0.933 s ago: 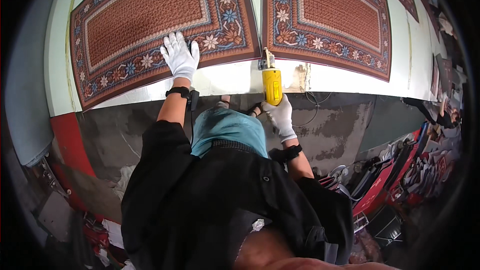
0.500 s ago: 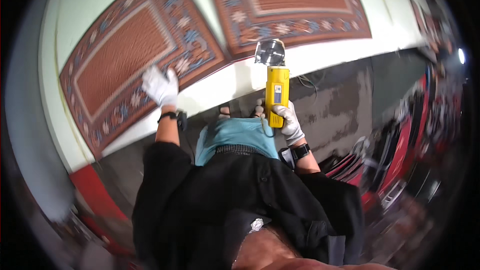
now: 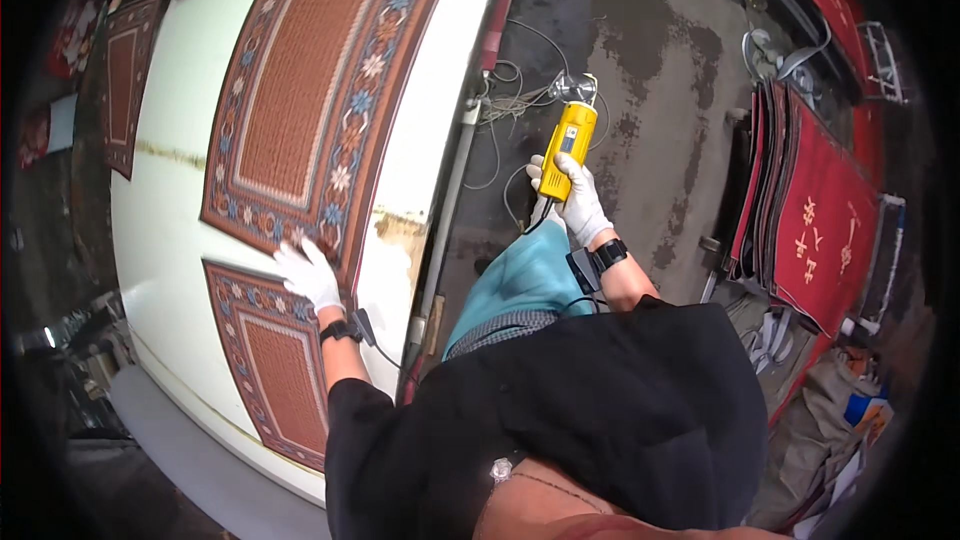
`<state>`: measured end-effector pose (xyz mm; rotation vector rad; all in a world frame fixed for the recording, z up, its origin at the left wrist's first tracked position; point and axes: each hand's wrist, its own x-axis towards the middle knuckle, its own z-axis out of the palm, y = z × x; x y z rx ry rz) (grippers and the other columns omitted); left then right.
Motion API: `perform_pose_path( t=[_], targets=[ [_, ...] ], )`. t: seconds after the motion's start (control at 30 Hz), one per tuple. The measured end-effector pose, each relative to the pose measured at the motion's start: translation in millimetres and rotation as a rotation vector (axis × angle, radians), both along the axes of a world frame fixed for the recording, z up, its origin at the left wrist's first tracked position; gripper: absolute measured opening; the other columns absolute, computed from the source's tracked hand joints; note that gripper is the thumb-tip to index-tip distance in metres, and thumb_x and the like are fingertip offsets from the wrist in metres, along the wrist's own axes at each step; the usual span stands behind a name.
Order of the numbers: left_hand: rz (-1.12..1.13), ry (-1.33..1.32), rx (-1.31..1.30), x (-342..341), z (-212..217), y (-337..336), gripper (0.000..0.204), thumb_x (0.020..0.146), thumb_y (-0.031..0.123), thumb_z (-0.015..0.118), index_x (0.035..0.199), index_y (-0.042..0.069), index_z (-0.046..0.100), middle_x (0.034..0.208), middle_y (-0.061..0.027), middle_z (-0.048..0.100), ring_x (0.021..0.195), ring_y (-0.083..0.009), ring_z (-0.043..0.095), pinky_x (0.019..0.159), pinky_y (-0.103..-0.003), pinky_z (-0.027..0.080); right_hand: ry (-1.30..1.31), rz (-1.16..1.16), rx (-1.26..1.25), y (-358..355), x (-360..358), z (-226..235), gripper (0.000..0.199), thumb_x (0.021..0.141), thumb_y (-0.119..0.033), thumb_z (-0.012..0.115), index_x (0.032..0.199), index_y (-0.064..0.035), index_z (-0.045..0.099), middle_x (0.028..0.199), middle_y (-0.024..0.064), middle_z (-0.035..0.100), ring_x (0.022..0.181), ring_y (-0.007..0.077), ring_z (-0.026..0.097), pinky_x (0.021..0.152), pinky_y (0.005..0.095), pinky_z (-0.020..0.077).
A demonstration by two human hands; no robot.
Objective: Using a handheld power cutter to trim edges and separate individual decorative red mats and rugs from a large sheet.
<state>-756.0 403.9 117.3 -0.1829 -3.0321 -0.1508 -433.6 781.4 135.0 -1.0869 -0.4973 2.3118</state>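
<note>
My right hand (image 3: 583, 205), in a white glove, grips a yellow electric rotary cutter (image 3: 570, 150) by its body. Its round blade (image 3: 575, 88) points away from me, over the floor beside the table. My left hand (image 3: 308, 277), also gloved, has its fingers spread flat where two patterned mats meet on the white table (image 3: 165, 240). Its fingertips touch the lower corner of the larger brown mat (image 3: 312, 70), which has a floral border. The nearer mat (image 3: 280, 365) lies partly under that hand and wrist.
A dark cable (image 3: 510, 105) lies in loops on the stained floor (image 3: 660, 100) by the table's right edge. Red mats (image 3: 820, 210) hang stacked on a rack at the right. More brown mats (image 3: 122, 80) lie at the far left. Crumpled sacks (image 3: 830, 420) sit at the lower right.
My view has swung round, so the table now stands to my left. The cutter, still in my right hand, has moved from the table's edge to above the floor. My left hand remains on the mats.
</note>
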Motion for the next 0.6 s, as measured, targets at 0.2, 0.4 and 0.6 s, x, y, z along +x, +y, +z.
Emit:
perform_pose_path(
  t=[0.2,0.4,0.6],
  targets=[
    [-0.336,-0.113,-0.231,-45,-15,233,0.067,0.097,0.052,0.04,0.147,0.008,0.035,0.153,-0.0197,0.029,0.143,-0.0383,0.021,0.113,-0.059,0.017,-0.105,0.007,-0.112,119,-2,-104,0.049,0.087,-0.021,0.068,0.124,0.0005,0.045,0.105,0.0183,0.064,0.089,0.0295,0.068,0.075,0.0389,0.0579],
    [-0.294,-0.018,-0.176,-57,-64,340,0.07,0.096,0.045,0.044,0.146,-0.002,0.031,0.151,-0.0271,0.029,0.142,-0.0423,0.021,0.114,-0.059,0.013,-0.292,0.26,-0.022,215,-61,-181,0.037,0.082,-0.02,0.072,0.11,-0.002,0.055,0.086,0.0074,0.063,0.074,0.0201,0.066,0.065,0.0342,0.0546],
    [-0.355,0.04,-0.142,-63,-63,314,0.071,0.091,0.037,0.054,0.145,-0.004,0.032,0.148,-0.0287,0.032,0.141,-0.0451,0.023,0.114,-0.06,0.012,-0.281,0.629,0.094,257,-193,-283,0.025,0.08,-0.013,0.072,0.1,-0.0044,0.06,0.082,0.0048,0.065,0.072,0.0175,0.063,0.063,0.0329,0.052]
  ],
)
